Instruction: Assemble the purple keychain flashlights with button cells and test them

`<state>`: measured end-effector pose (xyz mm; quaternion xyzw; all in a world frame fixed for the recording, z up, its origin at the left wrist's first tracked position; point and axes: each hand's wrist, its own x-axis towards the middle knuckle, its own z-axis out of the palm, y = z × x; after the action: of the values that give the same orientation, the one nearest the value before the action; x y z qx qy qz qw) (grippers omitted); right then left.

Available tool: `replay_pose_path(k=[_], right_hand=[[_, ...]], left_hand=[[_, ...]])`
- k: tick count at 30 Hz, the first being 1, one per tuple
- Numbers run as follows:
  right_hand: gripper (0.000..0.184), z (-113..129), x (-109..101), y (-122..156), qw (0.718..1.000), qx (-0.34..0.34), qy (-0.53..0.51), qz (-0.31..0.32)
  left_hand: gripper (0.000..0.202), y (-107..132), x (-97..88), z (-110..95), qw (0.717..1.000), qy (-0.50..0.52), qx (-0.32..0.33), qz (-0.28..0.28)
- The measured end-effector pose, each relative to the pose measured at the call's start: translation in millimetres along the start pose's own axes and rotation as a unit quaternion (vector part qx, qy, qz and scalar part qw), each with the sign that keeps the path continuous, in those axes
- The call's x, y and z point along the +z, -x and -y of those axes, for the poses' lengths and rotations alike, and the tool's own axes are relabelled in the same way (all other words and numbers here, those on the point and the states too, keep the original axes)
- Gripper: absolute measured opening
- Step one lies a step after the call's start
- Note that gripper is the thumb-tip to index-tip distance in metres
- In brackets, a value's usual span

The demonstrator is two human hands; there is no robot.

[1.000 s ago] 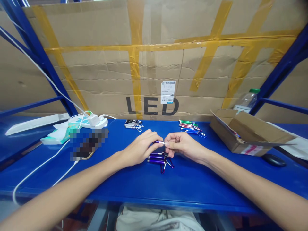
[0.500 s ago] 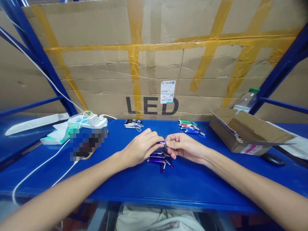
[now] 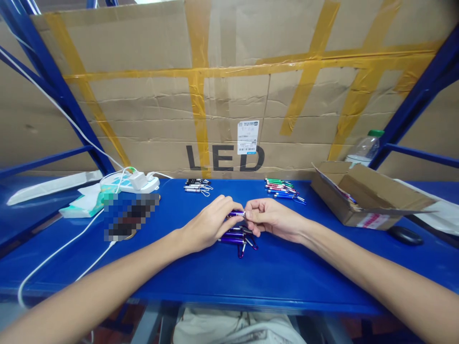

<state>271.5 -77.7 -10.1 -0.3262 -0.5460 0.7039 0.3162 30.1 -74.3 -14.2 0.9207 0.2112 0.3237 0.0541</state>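
Note:
Between my two hands, a purple keychain flashlight is held level above the blue table. My left hand pinches its barrel between thumb and fingers. The fingertips of my right hand are closed on its right end, and they hide that end. Just beneath, more purple keychain flashlights lie side by side, their carabiner clips pointing right. My left fingers partly cover this pile.
Behind lie black and silver flashlights and a green, red and blue group. An open cardboard box, a black mouse and a bottle are right. Left are a phone, tissues and a power strip.
The view has shifted slightly. More of the purple flashlight's barrel shows between my left thumb and fingers; both hands keep their grip in nearly the same place.

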Motion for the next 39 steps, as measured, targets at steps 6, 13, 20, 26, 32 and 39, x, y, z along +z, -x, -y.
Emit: replay_pose_path(k=[6,13,20,26,32,39], right_hand=[[0.057,-2,0,-1,1.0,0.008,0.015,-0.009],[0.059,-5,-1,-3,0.998,-0.012,0.062,-0.023],[0.046,-2,2,-2,0.953,-0.174,0.225,-0.105],[0.021,-6,-4,5,0.78,-0.353,0.503,-0.12],[0.032,-7,-5,10,0.694,-0.376,0.602,-0.123],[0.031,-4,-3,12,0.736,-0.364,0.56,-0.109]], left_hand=[[0.019,-1,-1.8,0,1.0,0.003,0.008,-0.007],[0.017,-3,-5.0,-3,1.0,-0.005,0.022,-0.014],[0.017,-4,-6.9,1,0.998,0.033,-0.05,-0.019],[0.02,-7,-7.5,0,0.991,0.073,-0.107,-0.024],[0.02,-7,-5.5,-4,0.985,0.11,-0.13,-0.013],[0.022,-3,-1.1,-2,0.986,0.1,-0.134,-0.001]])
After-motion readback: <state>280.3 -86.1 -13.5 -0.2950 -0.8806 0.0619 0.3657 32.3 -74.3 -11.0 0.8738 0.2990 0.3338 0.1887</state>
